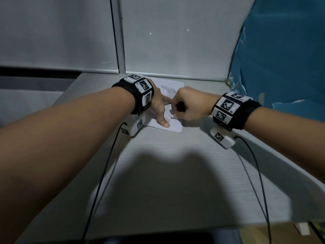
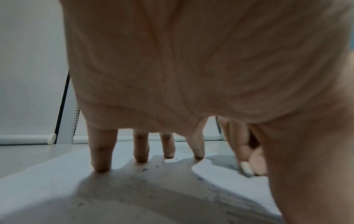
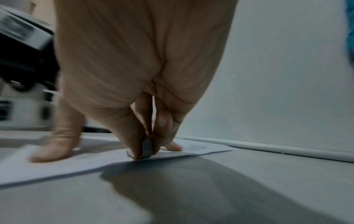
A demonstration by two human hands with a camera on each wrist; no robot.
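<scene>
Grey blinds (image 1: 175,41) hang beside a blue cloth (image 1: 284,59).

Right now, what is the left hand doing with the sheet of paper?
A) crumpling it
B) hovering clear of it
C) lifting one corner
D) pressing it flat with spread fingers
D: the left hand is planted on the sheet of paper, straight and spread, while the right hand pinches a small grey eraser against it.

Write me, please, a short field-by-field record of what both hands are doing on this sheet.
Left hand: fingers spread straight, pressing the paper flat
Right hand: pinches a small grey eraser against the paper
Paper: white sheet, pencil scribble, lying on the grey table
Debris: dark crumbs scattered on the sheet
</scene>
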